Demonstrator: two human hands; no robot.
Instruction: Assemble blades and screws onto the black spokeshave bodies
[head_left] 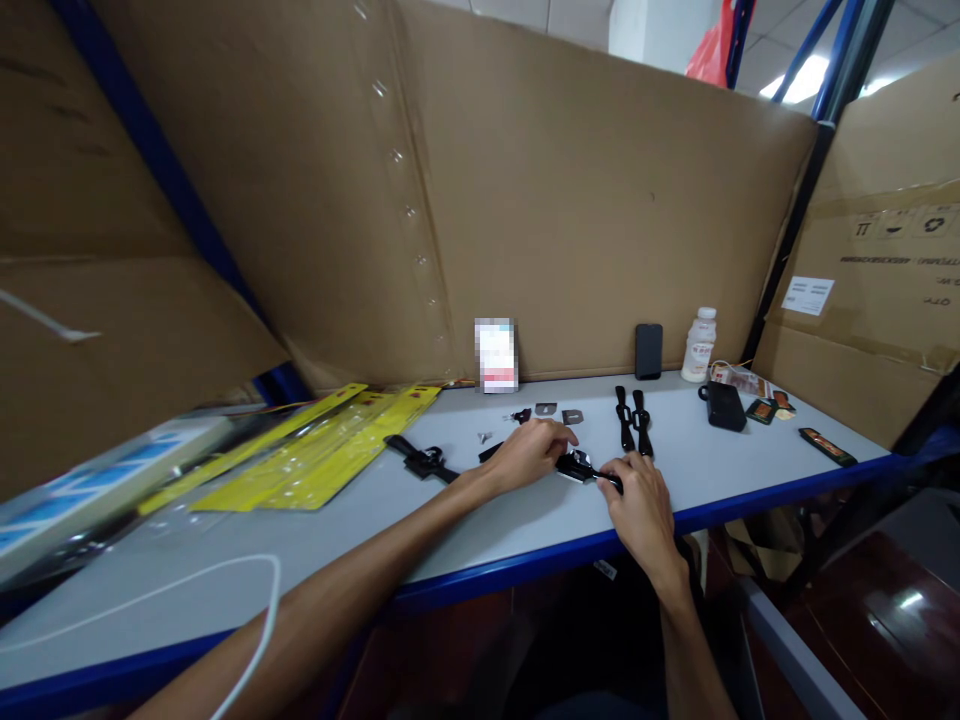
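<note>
Both hands on one black part point(579, 466), low on the grey surface point(712, 470) near its front edge. Left hand point(529, 452): grip curled shut over the part's left end. Right hand point(637, 497): grip pinched shut on the right end. Long axis runs left-right between the hands. Two black straps point(632, 420) lie just beyond the right hand.

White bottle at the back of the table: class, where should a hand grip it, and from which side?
Around the body of the white bottle, below its cap, coming from the front. It stands upright, its round sides are free, and the cardboard wall close behind blocks the back.
</note>
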